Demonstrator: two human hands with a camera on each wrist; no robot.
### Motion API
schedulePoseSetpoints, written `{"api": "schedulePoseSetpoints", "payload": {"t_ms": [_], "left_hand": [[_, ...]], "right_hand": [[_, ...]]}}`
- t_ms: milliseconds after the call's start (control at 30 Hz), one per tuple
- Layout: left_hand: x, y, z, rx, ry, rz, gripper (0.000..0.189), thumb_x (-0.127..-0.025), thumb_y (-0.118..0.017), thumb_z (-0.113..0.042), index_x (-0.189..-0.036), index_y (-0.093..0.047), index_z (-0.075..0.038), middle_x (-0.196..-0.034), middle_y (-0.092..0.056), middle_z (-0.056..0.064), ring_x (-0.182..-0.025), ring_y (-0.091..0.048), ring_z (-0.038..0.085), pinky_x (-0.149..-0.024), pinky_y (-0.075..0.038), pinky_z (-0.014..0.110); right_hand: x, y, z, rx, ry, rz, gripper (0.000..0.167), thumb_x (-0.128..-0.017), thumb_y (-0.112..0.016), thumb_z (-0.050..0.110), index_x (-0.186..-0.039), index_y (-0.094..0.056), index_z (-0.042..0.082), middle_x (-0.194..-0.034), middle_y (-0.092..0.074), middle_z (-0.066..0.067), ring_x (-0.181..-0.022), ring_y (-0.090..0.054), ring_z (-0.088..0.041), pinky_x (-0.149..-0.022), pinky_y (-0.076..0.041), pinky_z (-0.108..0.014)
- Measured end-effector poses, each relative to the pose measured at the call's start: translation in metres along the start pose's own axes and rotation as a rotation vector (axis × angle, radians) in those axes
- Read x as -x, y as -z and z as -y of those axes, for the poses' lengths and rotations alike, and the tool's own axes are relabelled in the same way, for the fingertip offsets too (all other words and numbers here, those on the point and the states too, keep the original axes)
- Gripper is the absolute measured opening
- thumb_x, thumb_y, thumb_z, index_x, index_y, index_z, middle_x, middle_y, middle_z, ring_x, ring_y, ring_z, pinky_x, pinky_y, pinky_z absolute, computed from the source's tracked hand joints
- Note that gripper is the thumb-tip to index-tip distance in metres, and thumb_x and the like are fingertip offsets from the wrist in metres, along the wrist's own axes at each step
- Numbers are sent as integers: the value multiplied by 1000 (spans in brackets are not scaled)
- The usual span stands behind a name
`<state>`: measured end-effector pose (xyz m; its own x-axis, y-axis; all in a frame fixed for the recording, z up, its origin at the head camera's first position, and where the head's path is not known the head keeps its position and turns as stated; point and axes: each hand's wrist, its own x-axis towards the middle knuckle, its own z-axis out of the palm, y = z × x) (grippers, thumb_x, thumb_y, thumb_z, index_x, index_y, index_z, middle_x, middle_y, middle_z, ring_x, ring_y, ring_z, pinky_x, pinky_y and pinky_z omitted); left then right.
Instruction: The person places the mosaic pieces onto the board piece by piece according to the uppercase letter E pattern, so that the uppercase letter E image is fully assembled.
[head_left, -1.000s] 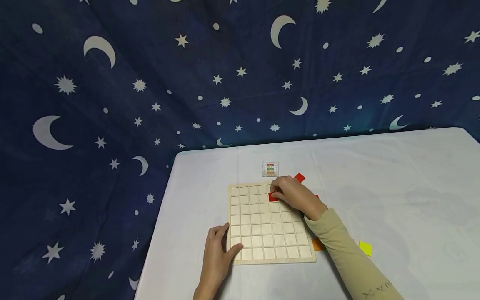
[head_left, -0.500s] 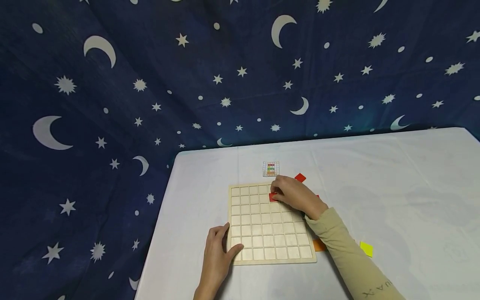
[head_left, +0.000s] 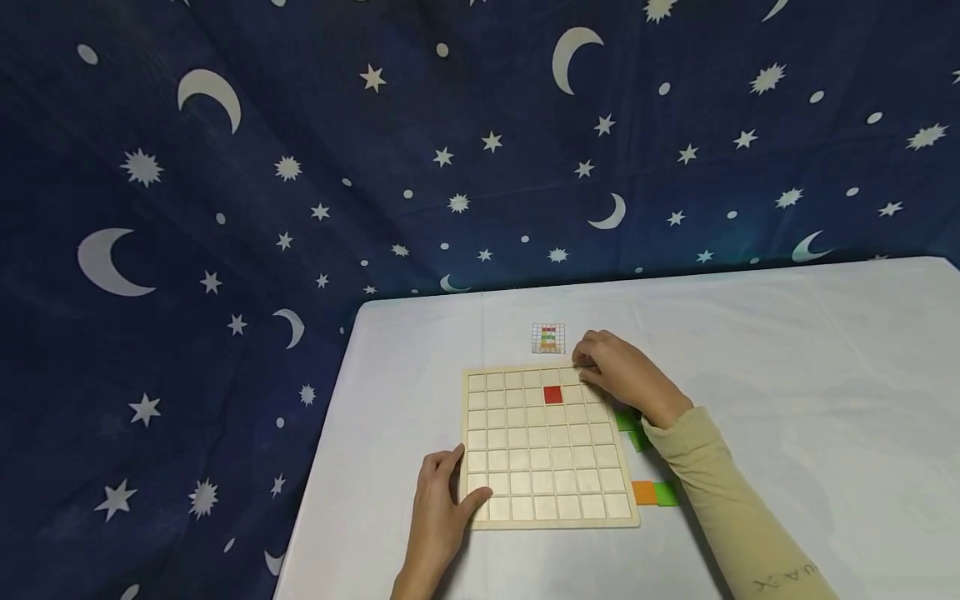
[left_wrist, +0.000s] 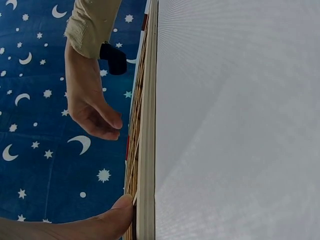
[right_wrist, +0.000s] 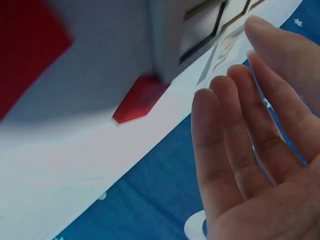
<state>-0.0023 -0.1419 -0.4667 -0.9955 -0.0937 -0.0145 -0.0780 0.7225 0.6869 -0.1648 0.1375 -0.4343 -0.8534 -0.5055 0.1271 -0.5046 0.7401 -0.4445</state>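
A pale wooden grid board (head_left: 517, 460) lies flat on the table. One red tile (head_left: 552, 395) sits in a cell of its second row from the far edge. My left hand (head_left: 435, 508) holds the board's near left corner, thumb on top and fingers along the side. In the left wrist view the thumb (left_wrist: 112, 217) presses the board's edge. Over the far right corner hovers my right hand (head_left: 626, 375), its fingers loosely bent. The right wrist view shows that hand holding nothing; a red tile (right_wrist: 142, 100) at the board's edge and another red tile (right_wrist: 30, 45) lie nearby.
Beyond the board's far edge lies a small card (head_left: 548, 338) printed with a coloured grid. Along the right edge are green tiles (head_left: 626, 421) and an orange tile (head_left: 644, 492) against a green one (head_left: 667, 494). A starry blue cloth (head_left: 420, 125) hangs behind the table.
My right hand has let go of the red tile, which stays in its cell, and moved right towards the board's far corner. The left hand keeps its place. The sleeve now covers the yellow tile.
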Motion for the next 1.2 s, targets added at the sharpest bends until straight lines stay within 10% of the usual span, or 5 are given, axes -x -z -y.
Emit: {"api": "schedulePoseSetpoints", "payload": {"t_ms": [700,1200], "left_hand": [[0,0,0,-1,0,-19,73,-73,-85,-26,-133,-58,5,-118,-54,10,-106,-53,20,-90,-49,40],[-2,-2,0,20,36,-5,72,-74,-86,-22,-133,-57,5,-119,-54,8,-109,-53,20,-93,-47,42]], "right_hand": [[3,9,-31,69,-81,33,26,-82,-76,-6,-108,-71,-4,-112,-67,-19,-108,-60,-35,-96,-49,-50],[3,15,-35,44,-119,36,14,-80,-79,-1,-92,-72,-2,-90,-63,-12,-82,-58,-26,-81,-52,-44]]}}
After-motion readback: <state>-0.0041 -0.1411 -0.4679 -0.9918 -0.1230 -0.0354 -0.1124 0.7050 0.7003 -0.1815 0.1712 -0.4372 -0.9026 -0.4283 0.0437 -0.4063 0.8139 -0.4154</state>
